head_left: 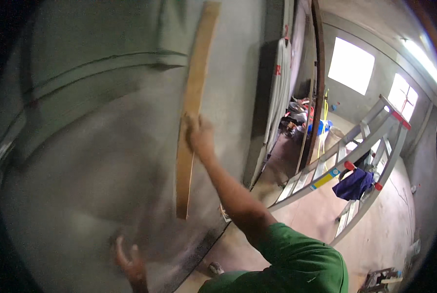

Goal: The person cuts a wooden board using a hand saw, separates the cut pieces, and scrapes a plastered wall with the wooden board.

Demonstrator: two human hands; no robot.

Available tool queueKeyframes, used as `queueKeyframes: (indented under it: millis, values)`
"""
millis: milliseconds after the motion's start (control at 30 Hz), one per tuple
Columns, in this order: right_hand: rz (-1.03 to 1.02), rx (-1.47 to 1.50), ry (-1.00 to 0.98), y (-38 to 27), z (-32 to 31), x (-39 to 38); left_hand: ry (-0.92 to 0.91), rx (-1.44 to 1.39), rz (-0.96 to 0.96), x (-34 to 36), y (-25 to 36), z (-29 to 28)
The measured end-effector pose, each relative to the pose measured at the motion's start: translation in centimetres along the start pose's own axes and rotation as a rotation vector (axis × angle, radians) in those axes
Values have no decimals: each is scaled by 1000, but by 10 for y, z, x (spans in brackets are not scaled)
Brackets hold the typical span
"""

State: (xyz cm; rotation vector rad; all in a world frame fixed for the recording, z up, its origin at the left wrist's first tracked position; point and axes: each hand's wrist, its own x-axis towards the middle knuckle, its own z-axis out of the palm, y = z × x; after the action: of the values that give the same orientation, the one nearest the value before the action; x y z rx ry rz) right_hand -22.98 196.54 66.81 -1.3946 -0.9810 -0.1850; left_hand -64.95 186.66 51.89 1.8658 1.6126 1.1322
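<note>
A long, flat wooden board (197, 83) stands nearly upright, tilted slightly to the right at its top, close against the smooth grey wall (96, 171). My right hand (200, 136) grips it around the middle, the arm stretched out from a green sleeve. The fingers are somewhat blurred, and part of their wrap round the board is hidden. Lower on the left, my left hand (130, 266) is raised near the wall with its fingers apart and nothing in them. Whether it touches the wall I cannot tell.
An aluminium stepladder (333, 172) stands to the right, with a dark purple cloth (353, 184) hanging on it. White tubing (278, 83) hangs beside the doorway. Assorted bags (296, 119) lie beyond it. A small stand (380, 281) sits at the lower right.
</note>
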Motion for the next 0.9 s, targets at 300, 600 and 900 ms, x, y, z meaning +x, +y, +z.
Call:
queueKeyframes:
  millis: [300, 600, 900]
  values:
    - [-236, -265, 286, -25, -22, 176, 64, 273, 38, -96, -150, -35]
    - [-51, -353, 387, -7, -92, 293, 29, 100, 140, -110, -148, 42]
    - [-116, 149, -212, -17, -13, 41, 273, 251, 789, 39, 174, 135]
